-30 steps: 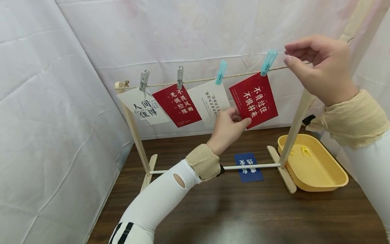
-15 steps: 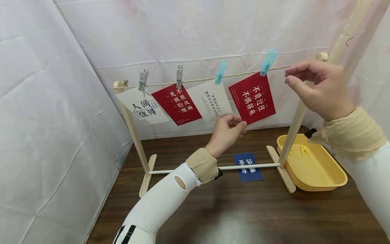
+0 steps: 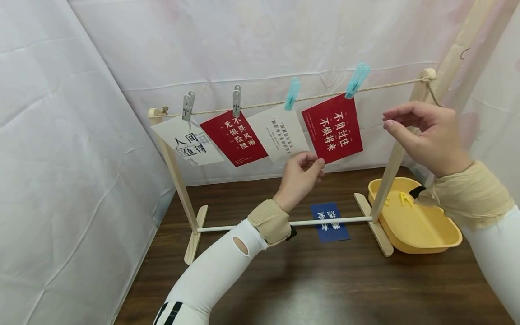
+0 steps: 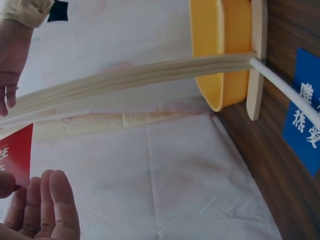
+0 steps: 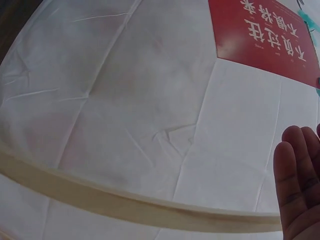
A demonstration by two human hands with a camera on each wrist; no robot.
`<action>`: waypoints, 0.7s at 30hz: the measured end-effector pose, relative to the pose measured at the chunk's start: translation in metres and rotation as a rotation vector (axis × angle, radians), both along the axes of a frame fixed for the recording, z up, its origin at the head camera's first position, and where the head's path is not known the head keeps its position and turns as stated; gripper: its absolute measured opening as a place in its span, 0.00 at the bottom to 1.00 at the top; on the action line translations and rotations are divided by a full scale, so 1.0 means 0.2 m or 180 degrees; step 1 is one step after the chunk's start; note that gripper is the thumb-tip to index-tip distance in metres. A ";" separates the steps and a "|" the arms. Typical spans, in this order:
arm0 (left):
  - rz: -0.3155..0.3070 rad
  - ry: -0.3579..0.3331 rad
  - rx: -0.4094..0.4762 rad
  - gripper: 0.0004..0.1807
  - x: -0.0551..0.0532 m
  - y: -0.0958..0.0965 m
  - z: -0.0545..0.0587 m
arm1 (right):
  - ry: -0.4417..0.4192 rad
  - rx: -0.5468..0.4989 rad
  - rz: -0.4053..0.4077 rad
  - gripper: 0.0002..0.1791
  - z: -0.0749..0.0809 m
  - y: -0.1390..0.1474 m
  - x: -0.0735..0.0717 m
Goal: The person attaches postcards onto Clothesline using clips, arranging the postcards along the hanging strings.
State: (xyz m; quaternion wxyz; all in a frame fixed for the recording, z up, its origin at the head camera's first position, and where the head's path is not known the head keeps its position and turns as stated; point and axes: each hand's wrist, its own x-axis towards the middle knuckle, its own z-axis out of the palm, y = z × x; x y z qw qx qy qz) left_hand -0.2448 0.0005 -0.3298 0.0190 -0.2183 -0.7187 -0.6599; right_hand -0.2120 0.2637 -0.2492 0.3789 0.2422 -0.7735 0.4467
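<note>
In the head view my left hand [image 3: 299,178] is at the lower left corner of a red card [image 3: 334,128] with white characters, thumb tip right at that corner. The left wrist view shows its fingers [image 4: 62,200] standing apart from the thumb. That card hangs tilted from a light-blue clothespin [image 3: 357,81] on a rope [image 3: 390,85]. My right hand [image 3: 428,137] hovers right of the card, fingers loosely bent and holding nothing. Left of it hang a white card [image 3: 278,133] under another blue clothespin [image 3: 292,94], and a red card [image 3: 235,137] and white card [image 3: 188,142] under grey clothespins [image 3: 237,100].
The rope spans a wooden frame [image 3: 392,176] with a white crossbar [image 3: 337,221] low down. A blue card [image 3: 331,232] lies on the dark wooden table [image 3: 308,280] beneath it. At right stands a yellow tray [image 3: 426,230] with small yellow clothespins [image 3: 405,199]. White cloth [image 3: 260,36] hangs behind.
My right hand has moved down from rope height, away from the blue clothespin. My left hand has shifted slightly down and left, its fingers loosening at the red card's corner.
</note>
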 end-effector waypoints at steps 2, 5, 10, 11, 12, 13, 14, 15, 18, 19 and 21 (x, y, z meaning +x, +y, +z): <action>0.0006 -0.0002 0.0009 0.11 0.00 0.00 0.00 | -0.0002 0.0000 0.0004 0.08 -0.02 0.02 0.00; -0.0008 -0.0002 -0.0018 0.12 0.01 0.00 -0.01 | -0.0019 0.0006 -0.0013 0.08 -0.05 0.04 0.00; -0.0060 0.0034 -0.0038 0.12 0.00 0.01 -0.02 | -0.0012 0.0024 -0.0021 0.09 -0.10 0.08 0.01; -0.0062 0.0045 -0.0040 0.12 0.00 0.01 -0.02 | -0.0002 0.0025 -0.0010 0.09 -0.11 0.09 0.00; -0.0067 0.0055 -0.0043 0.12 0.00 0.01 -0.02 | 0.0011 0.0018 0.0000 0.08 -0.13 0.10 0.00; -0.0066 0.0065 -0.0051 0.12 0.00 0.01 -0.03 | 0.0022 -0.0006 0.0026 0.08 -0.14 0.11 0.00; -0.0063 0.0064 -0.0056 0.11 0.00 0.01 -0.03 | 0.0038 -0.0027 0.0052 0.08 -0.15 0.12 0.00; -0.0057 0.0060 -0.0067 0.11 0.00 0.01 -0.04 | 0.0051 -0.0041 0.0071 0.08 -0.17 0.13 -0.01; -0.0055 0.0031 -0.0097 0.12 -0.01 0.01 -0.06 | 0.0040 -0.0051 0.0066 0.07 -0.20 0.16 -0.01; -0.0056 0.0026 -0.0121 0.12 -0.01 0.01 -0.06 | 0.0028 -0.0050 0.0062 0.07 -0.21 0.16 0.00; -0.0057 0.0026 -0.0159 0.12 -0.01 0.01 -0.08 | -0.0017 -0.0035 0.0019 0.08 -0.23 0.18 0.00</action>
